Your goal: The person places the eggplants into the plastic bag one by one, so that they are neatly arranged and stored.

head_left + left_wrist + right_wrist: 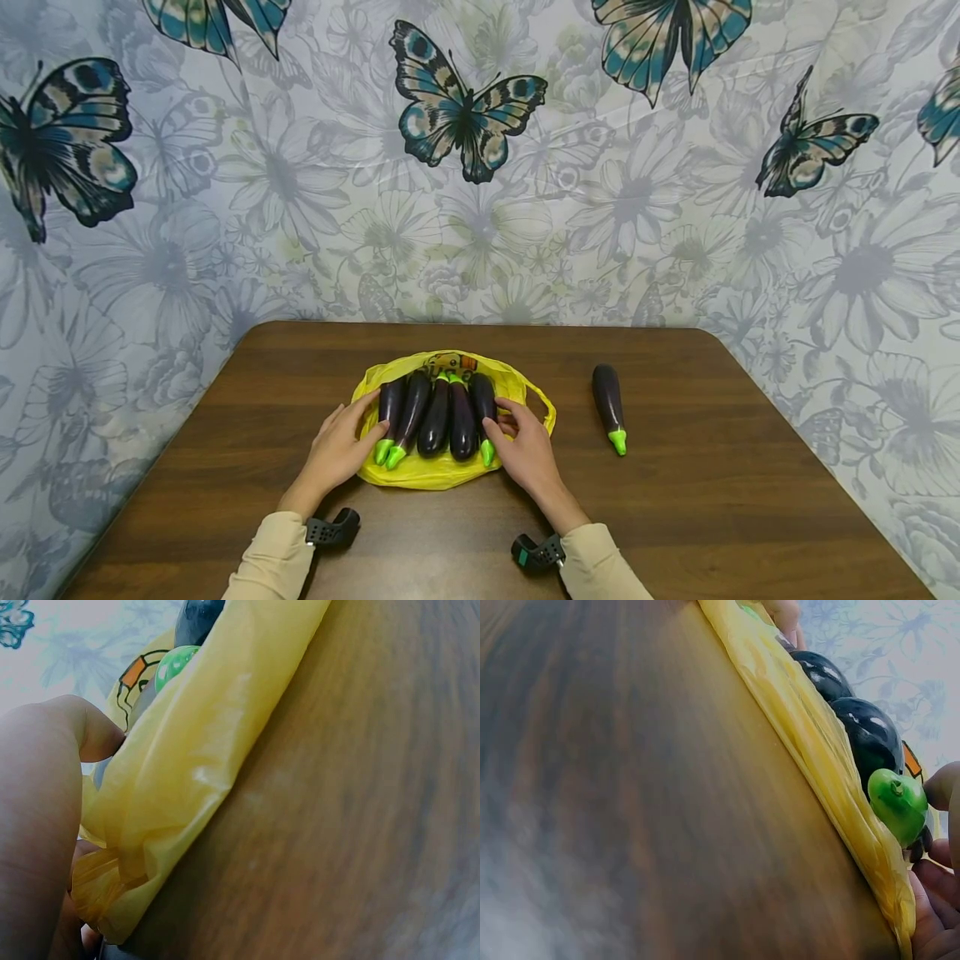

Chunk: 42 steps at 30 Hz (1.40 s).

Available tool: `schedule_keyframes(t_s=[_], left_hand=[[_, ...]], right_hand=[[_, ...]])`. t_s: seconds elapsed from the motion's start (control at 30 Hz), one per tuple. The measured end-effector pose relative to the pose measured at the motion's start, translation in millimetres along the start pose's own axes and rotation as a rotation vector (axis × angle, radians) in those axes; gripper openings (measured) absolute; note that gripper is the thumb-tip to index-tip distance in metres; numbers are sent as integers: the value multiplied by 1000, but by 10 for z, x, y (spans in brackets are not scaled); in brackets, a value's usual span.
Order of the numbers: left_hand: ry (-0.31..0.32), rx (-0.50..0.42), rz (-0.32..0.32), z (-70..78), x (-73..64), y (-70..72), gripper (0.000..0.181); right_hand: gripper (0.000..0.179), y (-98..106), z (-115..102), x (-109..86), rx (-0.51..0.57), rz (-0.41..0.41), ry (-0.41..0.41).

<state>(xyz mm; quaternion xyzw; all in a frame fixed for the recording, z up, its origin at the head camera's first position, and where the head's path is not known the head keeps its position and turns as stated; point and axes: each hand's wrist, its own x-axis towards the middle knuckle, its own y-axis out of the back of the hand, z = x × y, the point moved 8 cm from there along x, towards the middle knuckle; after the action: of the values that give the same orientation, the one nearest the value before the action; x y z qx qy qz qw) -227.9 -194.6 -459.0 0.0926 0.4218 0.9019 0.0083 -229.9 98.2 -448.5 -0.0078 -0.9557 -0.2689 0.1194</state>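
Observation:
Several dark purple eggplants with bright green caps (pixel 434 425) lie side by side in a yellow plastic bag (pixel 435 478), its mouth spread around them. At the bag's left side, my left hand (pixel 341 442) has its thumb on the leftmost eggplant (pixel 390 406). In the left wrist view, its fingers hold the crumpled bag edge (pixel 124 866), which partly hides them. My right hand (pixel 528 446) grips the rightmost eggplant (pixel 483 400), thumb on top near the green cap (pixel 898 806). Its other fingers curl at the right side, beside the bag edge.
A single eggplant (pixel 608 400) lies on the brown wooden table (pixel 697 500), right of the bag, green end toward me. A bag handle loop (pixel 551 408) sticks out on the right. Behind the table hangs a butterfly-patterned cloth (pixel 487 250).

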Motion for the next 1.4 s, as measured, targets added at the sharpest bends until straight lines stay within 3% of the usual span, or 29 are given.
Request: schedule_keyframes(t_s=[0.77, 1.4], left_hand=[[3, 0, -1, -32, 6, -9, 63], [-4, 4, 3, -22, 6, -13, 63]], right_hand=[[38, 61, -27, -50, 90, 85, 39], [31, 256, -50, -98, 130, 185, 141]])
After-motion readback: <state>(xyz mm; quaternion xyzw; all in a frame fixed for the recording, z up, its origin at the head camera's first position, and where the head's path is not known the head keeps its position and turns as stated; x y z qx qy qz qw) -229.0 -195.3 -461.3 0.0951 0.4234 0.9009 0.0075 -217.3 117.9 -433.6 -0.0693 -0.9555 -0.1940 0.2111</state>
